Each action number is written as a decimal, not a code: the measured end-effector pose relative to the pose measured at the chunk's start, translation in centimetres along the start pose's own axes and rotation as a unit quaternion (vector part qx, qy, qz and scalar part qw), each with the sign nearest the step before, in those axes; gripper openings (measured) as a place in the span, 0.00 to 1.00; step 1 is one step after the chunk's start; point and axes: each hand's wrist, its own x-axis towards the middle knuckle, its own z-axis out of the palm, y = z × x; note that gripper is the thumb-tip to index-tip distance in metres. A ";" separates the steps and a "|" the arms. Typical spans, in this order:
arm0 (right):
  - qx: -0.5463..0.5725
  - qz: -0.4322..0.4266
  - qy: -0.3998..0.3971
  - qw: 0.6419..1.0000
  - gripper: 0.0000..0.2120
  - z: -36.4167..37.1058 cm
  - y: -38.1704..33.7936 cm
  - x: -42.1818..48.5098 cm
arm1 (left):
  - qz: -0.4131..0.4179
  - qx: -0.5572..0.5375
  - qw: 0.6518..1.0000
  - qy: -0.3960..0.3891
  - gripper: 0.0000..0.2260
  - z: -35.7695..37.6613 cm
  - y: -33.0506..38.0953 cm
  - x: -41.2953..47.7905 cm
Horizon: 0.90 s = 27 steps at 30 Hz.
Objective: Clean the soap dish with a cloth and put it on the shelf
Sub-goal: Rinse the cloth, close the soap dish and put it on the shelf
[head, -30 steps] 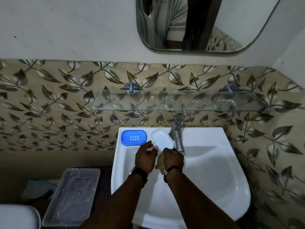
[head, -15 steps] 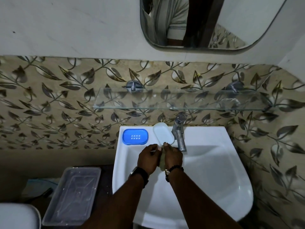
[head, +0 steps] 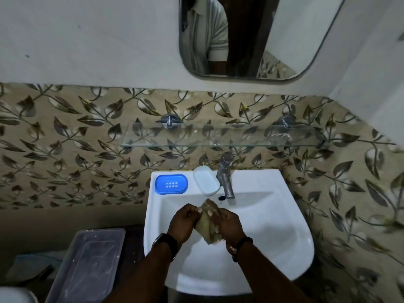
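A crumpled brownish cloth (head: pixel 209 226) hangs over the white sink basin (head: pixel 273 226), gripped from both sides. My left hand (head: pixel 183 221) holds its left edge and my right hand (head: pixel 229 224) wraps its right side. On the sink's back ledge lie two soap dish parts: a blue tray with drain holes (head: pixel 171 184) at the left and a pale white oval piece (head: pixel 206 180) beside the tap. Both lie apart from my hands. An empty glass shelf (head: pixel 218 136) is mounted on the tiled wall above the sink.
A metal tap (head: pixel 225 176) stands at the middle of the sink's back ledge. A clear plastic box (head: pixel 87 265) sits to the left of the sink, lower down. A mirror (head: pixel 251 36) hangs above the shelf. A wall corner closes in at the right.
My hands have drawn back from the white dish piece toward the middle of the basin. Both now grip the cloth, which shows more between them. The white piece stays on the ledge.
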 end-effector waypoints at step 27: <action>-0.290 -0.157 0.233 0.915 0.07 -20.4 -8.8 3.8 | -0.030 -0.133 0.989 -0.058 0.04 17.8 8.4 3.8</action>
